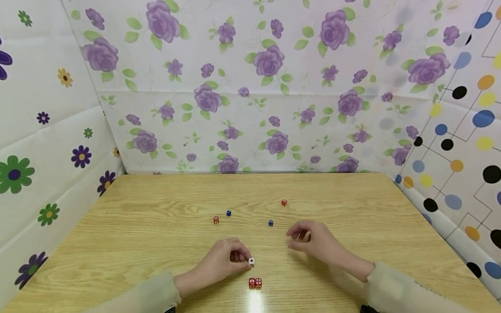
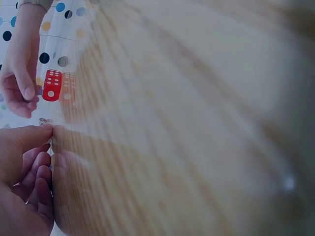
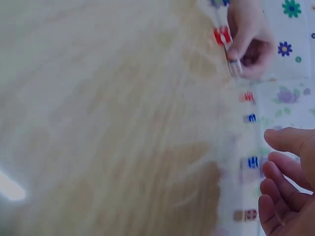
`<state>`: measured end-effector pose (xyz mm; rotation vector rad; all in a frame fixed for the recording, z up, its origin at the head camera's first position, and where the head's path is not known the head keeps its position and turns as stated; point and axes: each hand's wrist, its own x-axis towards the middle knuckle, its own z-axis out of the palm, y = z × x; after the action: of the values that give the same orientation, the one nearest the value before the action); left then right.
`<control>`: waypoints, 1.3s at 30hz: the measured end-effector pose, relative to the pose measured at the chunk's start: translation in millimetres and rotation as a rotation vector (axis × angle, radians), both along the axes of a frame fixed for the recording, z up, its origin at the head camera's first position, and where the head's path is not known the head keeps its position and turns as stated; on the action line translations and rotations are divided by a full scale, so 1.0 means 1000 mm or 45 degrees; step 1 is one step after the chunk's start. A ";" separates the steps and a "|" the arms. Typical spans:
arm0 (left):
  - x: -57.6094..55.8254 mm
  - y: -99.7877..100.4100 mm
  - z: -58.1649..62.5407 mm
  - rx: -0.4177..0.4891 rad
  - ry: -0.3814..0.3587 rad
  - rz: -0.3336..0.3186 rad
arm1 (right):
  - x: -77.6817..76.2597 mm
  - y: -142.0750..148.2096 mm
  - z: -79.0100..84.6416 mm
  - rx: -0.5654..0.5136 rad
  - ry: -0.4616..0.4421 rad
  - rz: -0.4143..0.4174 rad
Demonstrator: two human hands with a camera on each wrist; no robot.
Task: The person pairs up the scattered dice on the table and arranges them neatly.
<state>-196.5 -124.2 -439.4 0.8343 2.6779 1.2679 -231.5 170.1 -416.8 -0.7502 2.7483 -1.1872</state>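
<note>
My left hand [image 1: 225,259] pinches a white die [image 1: 252,261] at its fingertips, low over the wooden table [image 1: 164,200]. In the right wrist view this white die [image 3: 235,67] shows at the tips of the left thumb and fingers. Just in front of me, two red dice [image 1: 255,283] sit side by side, close to the left hand. My right hand [image 1: 318,241] hovers to the right with loosely bent fingers and nothing in them. Nearest to it lies a blue die [image 1: 271,223].
Farther back on the table are a red die [image 1: 216,220], a second blue die [image 1: 228,213] and another red die [image 1: 284,202]. A flowered cloth [image 1: 242,108] hangs behind the table's far edge, with patterned cloths on both sides.
</note>
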 end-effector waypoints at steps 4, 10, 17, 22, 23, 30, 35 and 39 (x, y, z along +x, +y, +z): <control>0.000 -0.001 0.000 -0.001 -0.007 -0.001 | -0.013 0.007 -0.002 0.029 0.106 -0.086; 0.000 0.000 0.001 -0.008 -0.030 -0.007 | -0.027 0.016 -0.010 0.108 0.178 -0.175; 0.000 -0.001 0.001 -0.011 -0.063 -0.011 | -0.035 0.021 -0.014 0.104 0.082 -0.179; 0.000 -0.002 0.001 -0.011 -0.063 -0.012 | -0.036 0.021 -0.015 0.089 0.053 -0.192; 0.000 -0.002 0.001 -0.011 -0.063 -0.013 | -0.037 0.021 -0.016 0.090 0.050 -0.191; 0.000 -0.002 0.000 -0.019 -0.060 -0.011 | -0.041 0.022 -0.018 0.096 0.025 -0.219; -0.001 -0.001 0.001 -0.016 -0.030 -0.004 | -0.042 0.023 -0.016 0.088 0.013 -0.240; -0.001 0.000 0.001 -0.027 -0.025 0.003 | -0.040 0.022 -0.015 0.085 0.015 -0.232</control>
<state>-197.2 -124.2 -438.2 0.8126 2.6732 1.2397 -271.9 191.8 -432.2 -0.5113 2.9018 -1.1162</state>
